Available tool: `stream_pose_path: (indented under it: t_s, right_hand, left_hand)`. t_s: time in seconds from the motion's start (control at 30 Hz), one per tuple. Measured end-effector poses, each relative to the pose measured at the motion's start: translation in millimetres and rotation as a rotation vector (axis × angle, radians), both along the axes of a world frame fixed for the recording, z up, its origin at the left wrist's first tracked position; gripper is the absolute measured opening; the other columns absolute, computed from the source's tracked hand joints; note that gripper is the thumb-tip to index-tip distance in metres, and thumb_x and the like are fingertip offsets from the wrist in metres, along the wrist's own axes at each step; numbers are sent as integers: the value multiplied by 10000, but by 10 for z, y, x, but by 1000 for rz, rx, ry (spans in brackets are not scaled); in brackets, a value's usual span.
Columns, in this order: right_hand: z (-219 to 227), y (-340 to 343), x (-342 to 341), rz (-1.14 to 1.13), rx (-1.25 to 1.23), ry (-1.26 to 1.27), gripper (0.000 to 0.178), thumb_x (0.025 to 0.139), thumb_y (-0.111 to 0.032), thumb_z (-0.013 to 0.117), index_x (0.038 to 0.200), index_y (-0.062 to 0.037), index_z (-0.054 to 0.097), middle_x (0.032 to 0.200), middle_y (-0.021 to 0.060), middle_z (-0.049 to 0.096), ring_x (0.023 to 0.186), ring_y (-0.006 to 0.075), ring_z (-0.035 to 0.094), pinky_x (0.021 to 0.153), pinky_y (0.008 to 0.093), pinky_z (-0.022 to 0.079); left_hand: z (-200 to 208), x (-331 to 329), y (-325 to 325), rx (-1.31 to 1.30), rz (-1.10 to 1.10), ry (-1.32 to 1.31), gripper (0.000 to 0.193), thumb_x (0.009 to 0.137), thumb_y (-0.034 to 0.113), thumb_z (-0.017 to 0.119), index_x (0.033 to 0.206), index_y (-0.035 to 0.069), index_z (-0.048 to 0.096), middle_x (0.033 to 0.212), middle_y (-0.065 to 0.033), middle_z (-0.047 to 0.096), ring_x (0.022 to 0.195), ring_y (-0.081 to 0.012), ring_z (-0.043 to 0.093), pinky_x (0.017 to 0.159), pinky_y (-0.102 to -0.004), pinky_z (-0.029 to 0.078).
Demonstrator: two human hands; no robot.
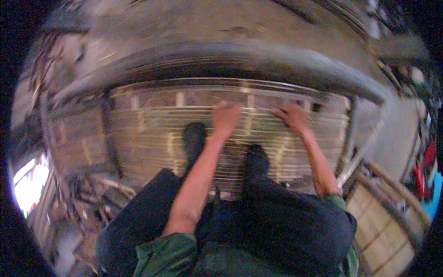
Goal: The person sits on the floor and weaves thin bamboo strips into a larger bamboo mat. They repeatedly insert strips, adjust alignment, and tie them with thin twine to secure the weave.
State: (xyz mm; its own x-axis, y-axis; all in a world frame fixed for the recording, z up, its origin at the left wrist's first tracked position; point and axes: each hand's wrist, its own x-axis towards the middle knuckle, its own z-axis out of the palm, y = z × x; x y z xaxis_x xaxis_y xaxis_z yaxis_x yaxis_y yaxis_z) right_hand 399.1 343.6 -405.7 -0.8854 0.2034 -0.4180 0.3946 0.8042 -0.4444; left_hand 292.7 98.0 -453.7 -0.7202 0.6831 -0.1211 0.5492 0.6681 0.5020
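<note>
A mat of thin, pale slats (221,173), tied across by lighter bands, lies before me and over my dark shoes. At its far part, my left hand (226,116) is closed, its fingers curled down at the slats. To the right, my right hand (294,117) is closed in a pinch, fingertips pointing left. A thin pale strand (262,109) seems to run between the two hands, beside a light upright band (249,99). Blur hides what exactly lies between the fingers of each hand.
A thick, rounded log or beam (221,51) spans the far side of the mat. Wood scraps (92,196) lie at the left. At the lower right stands a wooden-framed panel (380,226), with red and blue things (427,173) beyond it.
</note>
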Motion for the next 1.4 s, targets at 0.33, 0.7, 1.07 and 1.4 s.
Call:
stream_pose_path:
  t_s: [0.33, 0.7, 1.07, 1.4]
  right_hand:
    - [27, 11, 313, -271, -42, 509, 293, 881, -318, 541, 955, -53, 640, 954, 168, 631, 883, 364, 585, 770, 436, 469]
    - [122, 151, 1224, -658, 550, 460, 304, 805, -193, 640, 1078, -75, 576, 1169, 167, 513, 1075, 369, 495, 863, 461, 412]
    - [1779, 399, 1551, -488, -49, 135, 254, 899, -181, 497, 1111, -59, 564, 800, 181, 596, 738, 310, 579, 680, 396, 459]
    - [529, 1028, 1259, -601, 658, 423, 199, 877, -167, 506, 1041, -57, 521, 715, 172, 597, 677, 373, 600, 610, 473, 464]
  left_hand:
    - [657, 340, 1090, 451, -4, 7, 163, 866, 169, 537, 914, 17, 572, 960, -150, 558, 920, -358, 529, 807, -466, 413]
    - [344, 609, 1808, -79, -316, -356, 287, 927, 366, 413, 934, 141, 592, 961, -143, 639, 927, -354, 579, 778, -498, 407]
    - [124, 817, 1832, 17, -283, 19, 296, 917, 400, 427, 1041, 166, 560, 928, -98, 653, 886, -301, 599, 826, -502, 316]
    - [201, 974, 2093, 18, -32, -8, 290, 881, 349, 436, 794, 165, 643, 770, -61, 665, 742, -270, 613, 695, -454, 288]
